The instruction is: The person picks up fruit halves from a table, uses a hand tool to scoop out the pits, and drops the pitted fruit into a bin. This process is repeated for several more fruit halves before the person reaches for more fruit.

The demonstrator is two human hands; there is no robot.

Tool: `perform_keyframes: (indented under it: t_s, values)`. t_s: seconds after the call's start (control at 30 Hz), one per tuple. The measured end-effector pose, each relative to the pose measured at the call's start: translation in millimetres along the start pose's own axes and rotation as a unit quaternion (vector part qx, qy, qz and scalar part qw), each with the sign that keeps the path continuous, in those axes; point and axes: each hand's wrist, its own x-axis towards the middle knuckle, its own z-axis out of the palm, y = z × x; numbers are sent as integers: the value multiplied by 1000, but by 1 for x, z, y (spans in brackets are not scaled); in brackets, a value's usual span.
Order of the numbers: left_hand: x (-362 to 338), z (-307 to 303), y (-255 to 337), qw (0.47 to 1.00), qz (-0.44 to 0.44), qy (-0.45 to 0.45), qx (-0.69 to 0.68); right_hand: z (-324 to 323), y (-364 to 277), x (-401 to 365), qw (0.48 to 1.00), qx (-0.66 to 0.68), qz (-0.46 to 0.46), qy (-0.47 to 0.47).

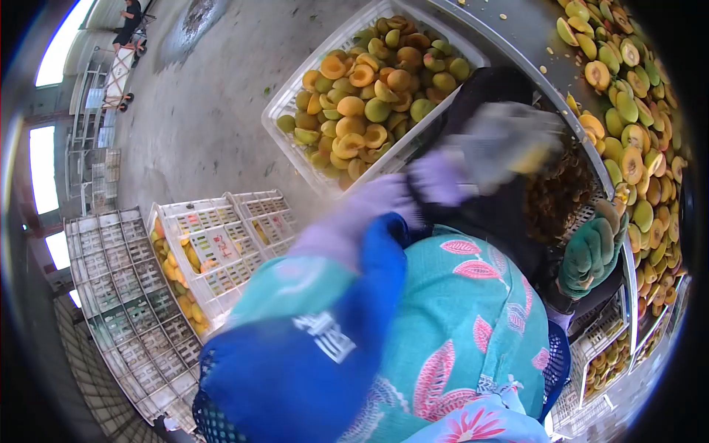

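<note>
My left hand (509, 144), in a grey glove below a lavender sleeve, is smeared by motion between the fruit crate and the metal table. A yellow patch shows at its fingers, but I cannot tell whether it is held. My right hand (592, 251), in a stained green glove, is curled at the metal table's edge (600, 171); whatever lies inside its fingers is hidden. Halved apricot-like fruit (632, 164), green to orange, is heaped on the table beyond it. Between my hands sits a brown mass resembling fruit pits (563, 193).
A white plastic crate (292, 159) full of fruit halves stands on the concrete floor (214, 111). More white crates (221, 244), some holding yellow fruit, are stacked at left. Another crate (591, 347) of fruit sits below the table. A person (129, 22) is far off at upper left.
</note>
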Motion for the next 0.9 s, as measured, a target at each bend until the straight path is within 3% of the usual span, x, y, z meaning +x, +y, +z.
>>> perform_keyframes:
  t_s: [0.03,0.07,0.13,0.17,0.23,0.3,0.37,0.43,0.5,0.57,0.63,0.67,0.7,0.73,0.77,0.8,0.83,0.87,0.9]
  values:
    - [-39,-22,35,985,-80,96,118,-6,-5,-5,1000,-21,-13,4]
    - [-72,-59,36,939,-42,130,316,-9,-6,-8,999,-32,-30,17]
    - [-140,-133,39,675,-39,239,697,-12,-3,-6,998,-32,-22,58]
    - [-172,-169,18,672,-96,354,643,-14,0,-2,996,-32,-13,81]
    - [-243,-248,-37,592,-222,311,709,-15,9,7,996,-35,18,83]
    - [-248,-255,-46,525,-246,181,794,-17,16,17,996,-30,57,60]
    - [-241,-267,-54,459,-240,54,854,-8,21,20,987,-74,62,126]
    - [-227,-291,-51,443,-240,5,864,7,28,22,975,-135,36,172]
    - [-210,-317,-40,442,-262,-35,857,8,40,23,875,-358,-70,317]
    - [-199,-335,-18,432,-313,-50,845,2,28,17,911,-268,-74,304]
    - [-174,-331,12,400,-388,-63,828,-1,8,6,901,-192,-64,384]
    - [-152,-316,30,373,-421,-75,824,1,6,-3,896,-210,-92,380]
    - [-122,-288,51,342,-397,-101,846,3,4,-11,891,-229,-115,375]
    - [-87,-251,71,321,-278,-149,893,3,-1,-17,901,-209,-132,356]
    - [-41,-183,99,255,-129,-267,920,3,-4,-22,898,-200,-142,365]
    - [-17,-137,114,354,175,-179,901,2,0,-15,894,-195,-149,375]
    - [28,-54,107,386,271,-146,870,-1,-5,-15,891,-191,-159,380]
    - [54,24,105,451,374,-165,794,-15,-9,-15,879,-211,-196,380]
    - [84,66,88,599,291,-184,723,-13,-9,-15,871,-234,-201,382]
